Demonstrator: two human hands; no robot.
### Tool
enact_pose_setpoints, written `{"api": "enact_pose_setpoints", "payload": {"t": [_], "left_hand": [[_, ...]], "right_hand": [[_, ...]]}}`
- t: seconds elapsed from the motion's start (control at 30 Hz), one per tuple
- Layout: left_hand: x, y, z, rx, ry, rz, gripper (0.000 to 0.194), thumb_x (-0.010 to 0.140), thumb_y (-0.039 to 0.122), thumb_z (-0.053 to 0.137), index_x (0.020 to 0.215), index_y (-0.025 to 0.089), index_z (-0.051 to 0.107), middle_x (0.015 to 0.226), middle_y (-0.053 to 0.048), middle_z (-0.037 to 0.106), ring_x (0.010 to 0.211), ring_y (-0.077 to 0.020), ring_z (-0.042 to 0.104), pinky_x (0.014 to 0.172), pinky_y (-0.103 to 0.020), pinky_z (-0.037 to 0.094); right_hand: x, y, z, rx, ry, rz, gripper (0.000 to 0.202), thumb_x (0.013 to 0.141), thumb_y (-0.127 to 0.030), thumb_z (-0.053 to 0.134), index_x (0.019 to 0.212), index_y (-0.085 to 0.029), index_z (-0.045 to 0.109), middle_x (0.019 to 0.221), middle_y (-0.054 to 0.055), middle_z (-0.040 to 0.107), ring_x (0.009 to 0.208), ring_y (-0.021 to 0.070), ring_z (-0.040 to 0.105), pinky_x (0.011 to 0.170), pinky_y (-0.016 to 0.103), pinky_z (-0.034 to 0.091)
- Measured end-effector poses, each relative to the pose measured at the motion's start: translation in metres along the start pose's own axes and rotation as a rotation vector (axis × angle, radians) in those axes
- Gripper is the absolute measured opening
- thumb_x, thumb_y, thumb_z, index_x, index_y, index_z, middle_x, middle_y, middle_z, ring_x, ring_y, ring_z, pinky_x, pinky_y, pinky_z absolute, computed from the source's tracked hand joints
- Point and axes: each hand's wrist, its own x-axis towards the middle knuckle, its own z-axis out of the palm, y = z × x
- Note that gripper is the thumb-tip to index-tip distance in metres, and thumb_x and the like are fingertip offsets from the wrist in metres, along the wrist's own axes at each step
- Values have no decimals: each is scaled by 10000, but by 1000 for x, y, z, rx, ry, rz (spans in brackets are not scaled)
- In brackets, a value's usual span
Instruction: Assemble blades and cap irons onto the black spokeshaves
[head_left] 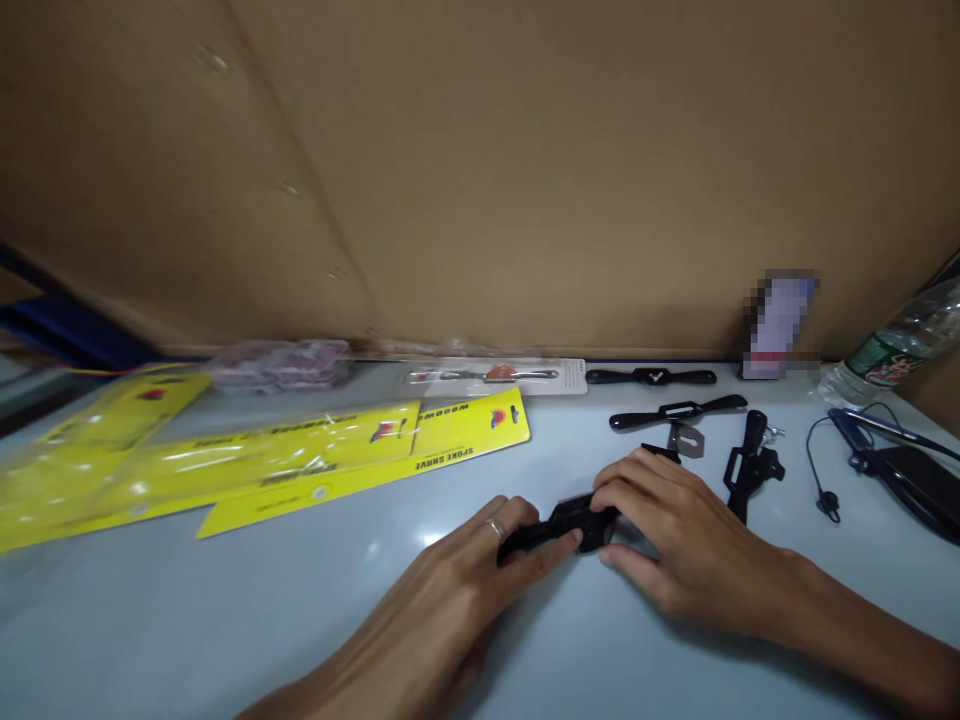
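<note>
Between my two hands, low over the light table [262, 620], is a black spokeshave [574, 515]. My left hand [487, 550], with a ring on one finger, is closed round its left handle, and a fingertip presses near its middle. My right hand [667, 530] grips the other end, covering that handle. Just beyond the right hand lie a flat metal blade [685, 440] and a second black spokeshave [679, 411]. Another spokeshave body [742, 470] rests to the right, with a dark clamp piece [765, 465] and a small screw [772, 432] against it.
Yellow spoke shave cards [450, 450] with clear plastic covers spread across the left. Along the cardboard wall [525, 180] are a packaged spokeshave [495, 376], another black one [651, 377] and a blurred-out upright object [780, 325]. A plastic bottle [885, 360], earphone [828, 503] and glasses [915, 480] lie at right.
</note>
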Motion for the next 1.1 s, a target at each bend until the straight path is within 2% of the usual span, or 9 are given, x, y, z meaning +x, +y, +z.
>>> {"api": "enact_pose_setpoints", "payload": {"t": [0.13, 0.23, 0.33, 0.4, 0.57, 0.73, 0.9, 1.0, 1.1], "left_hand": [[0, 0, 0, 24, 42, 28, 959, 692, -77, 351, 1539, 369, 399, 1108, -75, 586, 887, -227, 654, 712, -355, 590], [-3, -1, 0, 36, 45, 35, 957, 671, -68, 370, 1527, 354, 430, 1095, -75, 595, 864, -224, 654, 699, -341, 587], [-6, -2, 2, 58, 12, -12, 975, 657, -65, 391, 1535, 357, 432, 1149, -80, 592, 909, -224, 649, 747, -340, 592], [-7, -3, 4, 77, 11, -34, 935, 709, -67, 381, 1537, 363, 434, 1181, -82, 589, 930, -218, 643, 770, -330, 586], [-8, -4, 7, 125, 97, 39, 776, 858, -29, 335, 1523, 351, 458, 1132, -78, 611, 890, -203, 639, 738, -295, 569], [-7, -3, 4, 102, 64, -10, 778, 818, -31, 354, 1480, 350, 500, 1180, -66, 610, 934, -182, 649, 808, -276, 579], [-6, -8, 4, -23, 55, 12, 751, 831, 29, 387, 1513, 332, 474, 1173, -79, 597, 900, -186, 649, 794, -287, 583], [-7, -10, 2, -67, -4, -18, 806, 800, 14, 394, 1531, 350, 445, 1215, -83, 587, 940, -195, 649, 813, -305, 584], [-7, -9, 1, -72, -13, -20, 847, 764, 9, 398, 1537, 351, 436, 1244, -89, 582, 965, -211, 646, 818, -329, 584]], "right_hand": [[0, 2, -7, -59, 20, -51, 241, 897, -130, 671, 1133, -146, 625, 1176, 123, 674, 1110, 297, 576, 987, 519, 503], [1, 3, -7, -133, -24, -99, 294, 900, -153, 671, 1189, -136, 618, 1216, 150, 665, 1147, 323, 573, 993, 533, 505], [3, 4, -6, -155, -66, -131, 339, 927, -146, 633, 1263, -147, 590, 1233, 147, 666, 1164, 311, 581, 997, 504, 507], [4, 5, -6, -170, -85, -153, 362, 942, -118, 592, 1303, -136, 572, 1211, 146, 671, 1151, 300, 591, 992, 484, 509], [1, 9, -6, -185, -101, -187, 347, 961, -128, 568, 1308, -127, 569, 1190, 152, 676, 1131, 291, 605, 987, 471, 514], [-1, 12, -1, -200, -93, -205, 323, 986, -121, 534, 1305, -160, 563, 1226, 141, 676, 1147, 279, 609, 1002, 455, 500], [-1, 11, 2, -210, -110, -215, 309, 994, -130, 529, 1301, -144, 561, 1232, 148, 677, 1142, 286, 609, 984, 448, 509], [0, 10, 3, -192, -110, -200, 301, 998, -138, 530, 1297, -149, 562, 1226, 146, 676, 1139, 285, 612, 961, 438, 523], [1, 10, 4, -194, -114, -207, 308, 992, -92, 500, 1286, -156, 566, 1209, 139, 682, 1134, 282, 616, 956, 439, 527]]}}
